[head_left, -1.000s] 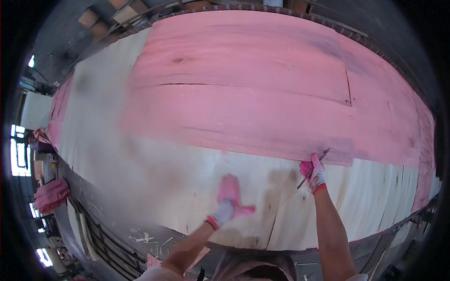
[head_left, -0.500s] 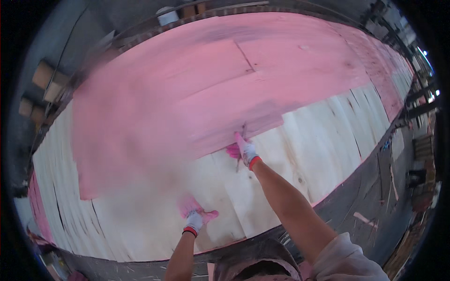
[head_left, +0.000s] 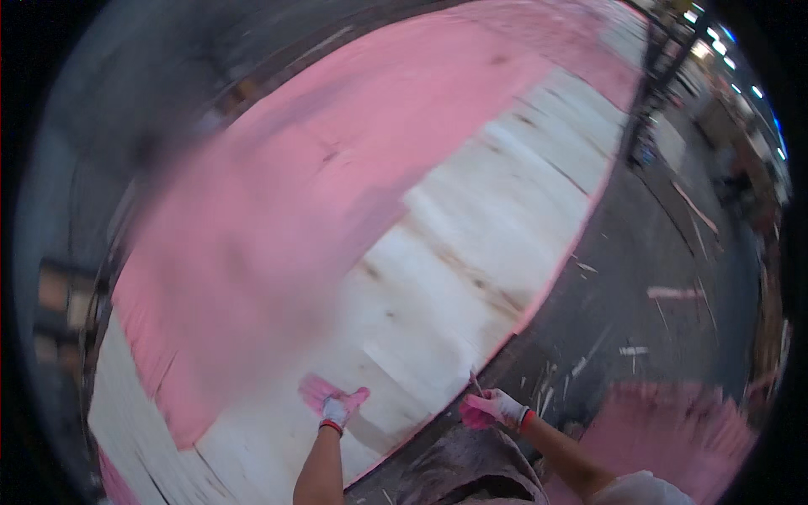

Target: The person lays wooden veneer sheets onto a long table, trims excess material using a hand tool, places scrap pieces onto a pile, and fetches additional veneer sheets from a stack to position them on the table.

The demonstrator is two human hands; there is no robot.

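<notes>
Pink-gloved left hand [head_left: 332, 399] spreads wide over pale wood [head_left: 454, 269]; right hand [head_left: 493, 409] grips a thin stick [head_left: 475, 383].

Left hand [head_left: 333, 399] is outstretched, right hand [head_left: 495, 410] curled.

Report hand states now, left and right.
Left hand: open, nothing held, over a pale sheet; contact can't be told.
Right hand: closed, holding a thin stick-like tool.

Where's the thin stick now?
Head view, below and right of centre: the stick is in the pink-stained gloved right hand, beside the pale wood sheet.
</notes>
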